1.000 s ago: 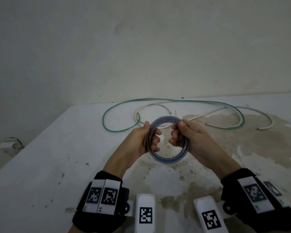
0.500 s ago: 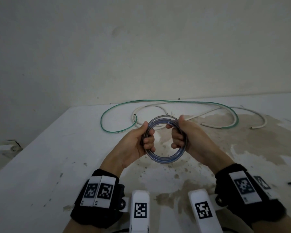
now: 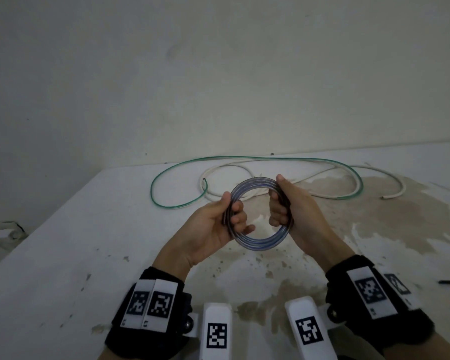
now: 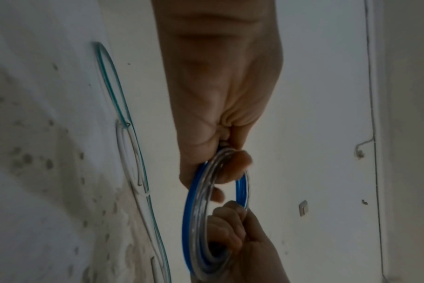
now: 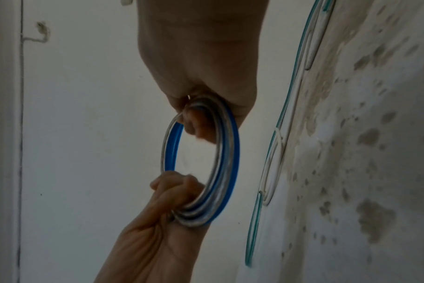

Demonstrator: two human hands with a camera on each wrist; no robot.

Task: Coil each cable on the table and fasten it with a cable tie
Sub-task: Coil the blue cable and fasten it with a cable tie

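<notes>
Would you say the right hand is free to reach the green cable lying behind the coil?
Probably not yet: the right hand grips the blue coil, as does the left hand. The green cable lies unobstructed beyond.

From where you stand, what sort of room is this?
Probably a bare workroom or utility space, not a tidy office. A stained white table stands against a plain scuffed wall, loose cables lie on it, and both hands hold a coiled one.

Both hands [image 3: 255, 214] now grip the coil [image 3: 260, 241] tighter.
</notes>
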